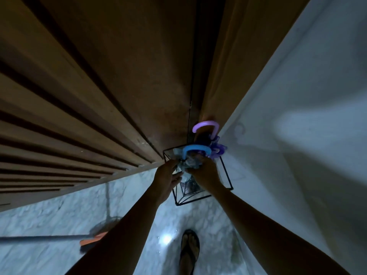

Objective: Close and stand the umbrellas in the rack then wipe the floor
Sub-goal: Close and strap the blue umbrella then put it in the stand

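Over the black wire rack [227, 174], left hand [166, 175] and right hand [205, 173] both grip the blue-handled umbrella's [195, 148] loose canopy. At the rack's far side stands the purple-handled umbrella [206, 126]. Unfastened folds could snag the rack's wire and tip it.

The rack [226, 172] stands on the floor [208, 221] in a corner, with the slatted wall [83, 108] to its left and behind it, and the plain wall [297, 116] to its right. Two umbrellas stand in the rack. The nearer umbrella [195, 148] is on the side toward me, and the farther umbrella [206, 124] is behind it at the back right. Above the rack's front, my left hand [166, 175] and my right hand [206, 173] hold the nearer umbrella's folds between them. My foot [188, 249] is on the floor in front of the rack. The mop [93, 238] lies well to the rack's left, nearer me.
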Motion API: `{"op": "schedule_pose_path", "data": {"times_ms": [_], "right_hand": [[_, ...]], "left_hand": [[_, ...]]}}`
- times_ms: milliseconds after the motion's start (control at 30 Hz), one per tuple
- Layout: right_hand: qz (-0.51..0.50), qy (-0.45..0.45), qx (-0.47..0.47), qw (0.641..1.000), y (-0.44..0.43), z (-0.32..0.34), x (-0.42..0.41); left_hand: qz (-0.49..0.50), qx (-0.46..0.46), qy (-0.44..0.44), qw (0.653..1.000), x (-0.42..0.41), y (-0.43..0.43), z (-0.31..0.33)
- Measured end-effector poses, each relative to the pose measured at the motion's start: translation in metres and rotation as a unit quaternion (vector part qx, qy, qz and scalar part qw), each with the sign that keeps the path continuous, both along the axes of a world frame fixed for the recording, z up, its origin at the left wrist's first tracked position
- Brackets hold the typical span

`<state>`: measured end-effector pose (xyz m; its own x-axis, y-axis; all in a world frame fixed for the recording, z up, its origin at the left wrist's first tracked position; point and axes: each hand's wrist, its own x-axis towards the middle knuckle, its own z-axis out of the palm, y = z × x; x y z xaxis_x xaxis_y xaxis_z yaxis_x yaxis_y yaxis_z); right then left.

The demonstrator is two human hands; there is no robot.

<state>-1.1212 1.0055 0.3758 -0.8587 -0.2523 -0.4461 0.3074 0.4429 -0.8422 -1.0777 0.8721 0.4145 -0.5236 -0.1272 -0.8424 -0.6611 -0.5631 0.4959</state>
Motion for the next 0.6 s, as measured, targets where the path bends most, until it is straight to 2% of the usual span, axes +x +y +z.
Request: {"op": "schedule_pose_path", "data": {"times_ms": [233,333,600], "right_hand": [[-0.065,0.088,0.004,0.994,-0.021,-0.017,-0.004],[-0.074,0.154,0.025,0.985,-0.029,-0.018,-0.001],[-0.089,0.084,0.051,0.991,-0.035,0.018,0.017]], "left_hand": [[0.031,0.022,0.009,0.999,-0.020,-0.013,-0.014],[0.016,0.018,0.006,1.000,-0.022,-0.017,-0.011],[-0.059,-0.058,-0.048,0.995,0.000,-0.029,0.034]]}}
